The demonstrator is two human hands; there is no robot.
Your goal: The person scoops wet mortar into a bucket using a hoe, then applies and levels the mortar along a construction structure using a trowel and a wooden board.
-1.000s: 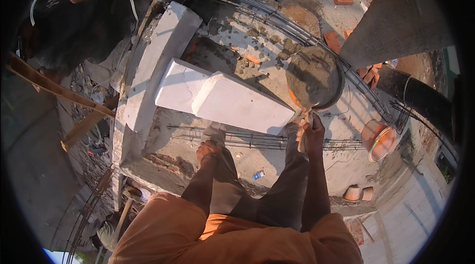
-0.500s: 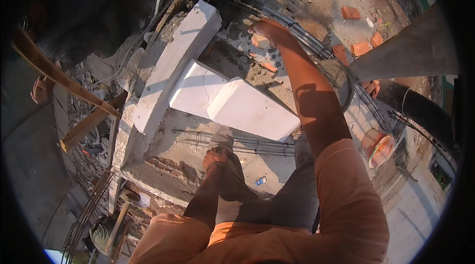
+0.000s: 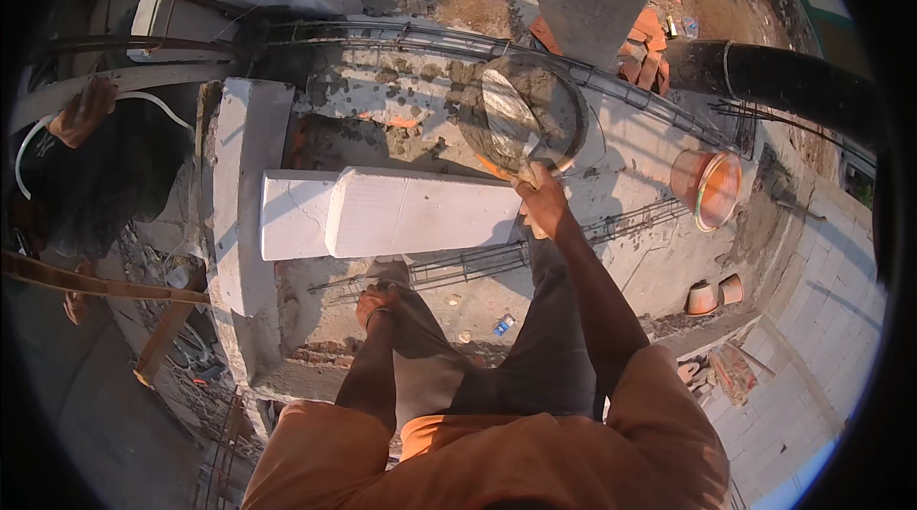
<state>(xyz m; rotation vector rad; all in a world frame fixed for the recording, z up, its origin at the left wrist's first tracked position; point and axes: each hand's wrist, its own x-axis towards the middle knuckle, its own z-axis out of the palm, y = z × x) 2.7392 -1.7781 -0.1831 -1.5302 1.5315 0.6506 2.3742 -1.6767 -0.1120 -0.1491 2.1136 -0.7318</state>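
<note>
My right hand is closed round the handle of a trowel. Its pale, mortar-smeared blade dips into grey mortar in a round pan. On my left knee rests my left hand, holding nothing, its fingers laid over the trouser leg. Two white lightweight blocks lie across in front of my legs: a long one and a shorter one, partly behind it. Beyond them is a bed of wet mortar with brick bits in it.
A long white block stands at the left. Steel rebar cages run behind the pan and near my feet. Orange buckets, a black pipe and broken bricks are at the right. Another person's hand is at the left.
My view has swung to the right. My right hand has come back from over the mortar bed to the pan, and the trowel blade now shows. My left hand stays on the knee.
</note>
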